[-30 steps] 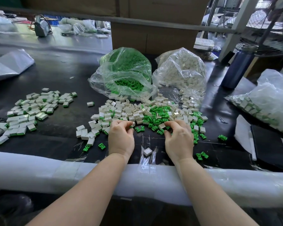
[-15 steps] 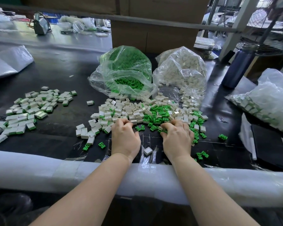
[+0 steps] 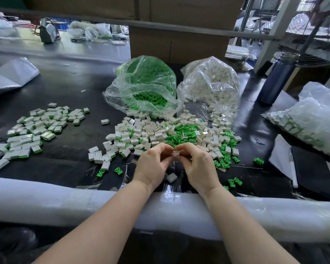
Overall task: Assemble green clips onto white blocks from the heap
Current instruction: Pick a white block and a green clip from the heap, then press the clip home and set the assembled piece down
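**Both hands pinch one white block at the bench's near edge**

The left hand (image 3: 153,164) and the right hand (image 3: 199,165) meet fingertip to fingertip just above the bench (image 3: 65,88), close to the middle of its near edge. Between them sits a single white block (image 3: 175,153). The fingers and thumbs of both hands are curled in and pinch this block from either side. A trace of green shows at the top of the block; whether a clip is seated in it cannot be told.

Directly behind the hands lies the heap (image 3: 160,132) of loose white blocks mixed with green clips (image 3: 185,131). It spreads from the bench's centre toward its right side. One loose block (image 3: 171,177) lies between the two wrists, beside the near edge. Single clips lie scattered near the same edge on both sides of the hands.

At the far edge of the heap two clear plastic bags lie open toward it: the green bag (image 3: 143,82) holds clips, the white bag (image 3: 211,82) holds blocks. The two bags touch.

Toward the left edge of the bench lies a separate spread of finished pieces (image 3: 34,128), white with green ends. One finished piece (image 3: 105,121) lies alone between that spread and the heap.

At the right edge rest a dark blue bottle (image 3: 278,79), standing upright, and a further filled bag (image 3: 312,119). A white foam pad (image 3: 46,199) covers the near edge, and both forearms cross it.
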A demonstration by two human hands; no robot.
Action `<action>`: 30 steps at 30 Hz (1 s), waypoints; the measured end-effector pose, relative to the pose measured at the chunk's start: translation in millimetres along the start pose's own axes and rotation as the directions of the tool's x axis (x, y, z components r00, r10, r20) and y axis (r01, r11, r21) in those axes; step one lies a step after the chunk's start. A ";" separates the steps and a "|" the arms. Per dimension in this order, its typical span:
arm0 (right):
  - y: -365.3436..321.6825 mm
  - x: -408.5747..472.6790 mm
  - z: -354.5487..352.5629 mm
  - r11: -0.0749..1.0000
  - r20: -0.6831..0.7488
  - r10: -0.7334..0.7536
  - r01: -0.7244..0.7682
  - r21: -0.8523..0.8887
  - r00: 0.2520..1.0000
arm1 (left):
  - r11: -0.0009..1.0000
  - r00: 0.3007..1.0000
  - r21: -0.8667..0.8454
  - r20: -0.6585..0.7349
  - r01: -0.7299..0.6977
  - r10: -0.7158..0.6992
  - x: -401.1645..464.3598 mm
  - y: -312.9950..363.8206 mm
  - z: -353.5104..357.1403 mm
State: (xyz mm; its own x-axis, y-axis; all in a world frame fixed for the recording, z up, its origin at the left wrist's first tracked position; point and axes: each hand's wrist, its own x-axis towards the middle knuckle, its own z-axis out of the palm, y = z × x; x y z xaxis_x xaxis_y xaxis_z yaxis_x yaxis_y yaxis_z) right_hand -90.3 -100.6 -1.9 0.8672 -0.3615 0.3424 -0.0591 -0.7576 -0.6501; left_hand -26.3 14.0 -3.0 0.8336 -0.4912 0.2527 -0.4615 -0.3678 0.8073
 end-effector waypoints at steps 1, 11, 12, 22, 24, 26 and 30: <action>0.1 0.1 0.3 1.000 0.010 0.004 -0.004 0.024 1.000 | 0.999 1.000 -0.030 0.004 0.021 -0.021 0.8 -0.5 -0.1; 13.8 6.8 4.8 0.894 -0.132 0.168 -0.207 -0.398 0.977 | 0.999 0.998 0.010 0.041 0.051 -0.051 2.4 -3.7 2.5; 13.9 7.2 6.3 0.869 -0.108 0.180 -0.209 -0.447 0.978 | 0.999 0.998 0.015 0.046 0.051 -0.051 2.5 -3.6 2.6; 9.9 6.3 4.8 0.911 -0.125 0.097 -0.139 -0.389 0.987 | 0.998 0.994 0.039 0.091 0.049 -0.053 2.3 -4.1 1.9; 8.2 4.4 3.5 0.962 -0.137 0.038 -0.073 -0.264 0.990 | 0.998 0.994 0.029 0.099 0.049 -0.052 2.1 -4.2 1.6; 6.1 2.6 1.8 0.983 -0.146 -0.009 -0.018 -0.185 0.989 | 0.998 0.993 0.000 0.102 0.056 -0.056 2.3 -4.7 1.3; 7.5 0.8 0.1 0.999 -0.156 0.024 -0.017 0.046 0.988 | 0.996 0.991 -0.058 0.117 0.069 -0.062 3.2 -5.9 2.0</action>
State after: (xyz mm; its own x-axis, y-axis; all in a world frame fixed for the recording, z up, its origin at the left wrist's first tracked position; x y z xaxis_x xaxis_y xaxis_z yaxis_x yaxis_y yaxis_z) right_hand -90.0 -106.5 -6.5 0.7780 -0.4595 0.4283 -0.0507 -0.7255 -0.6863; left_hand -21.6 13.0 -8.0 0.8193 -0.5564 0.1383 -0.3847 -0.3546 0.8522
